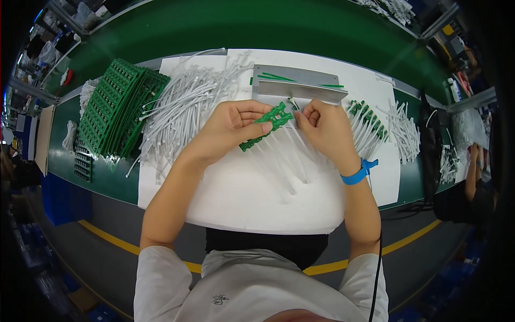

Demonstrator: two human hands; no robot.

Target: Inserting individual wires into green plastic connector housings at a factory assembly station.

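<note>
Over the white work surface, my left hand (236, 126) grips a green circuit board panel (265, 126) between thumb and fingers. The panel is tilted, its upper end toward the right, and several thin white cables (284, 161) trail from its lower side. Just right of it, my right hand (324, 126) is closed in a pinch. By its fingertips is a small pale and dark piece (293, 103); whether the fingers hold it is hard to make out. A blue wrist strap (358, 173) with a cord is on my right wrist.
An angled grey metal fixture (300, 90) carrying thin green strips (276, 78) stands behind my hands. At left are stacked green board panels (115, 107) and a heap of white cables (188, 99). More cables (403, 131) and a wired green panel (369, 119) lie right.
</note>
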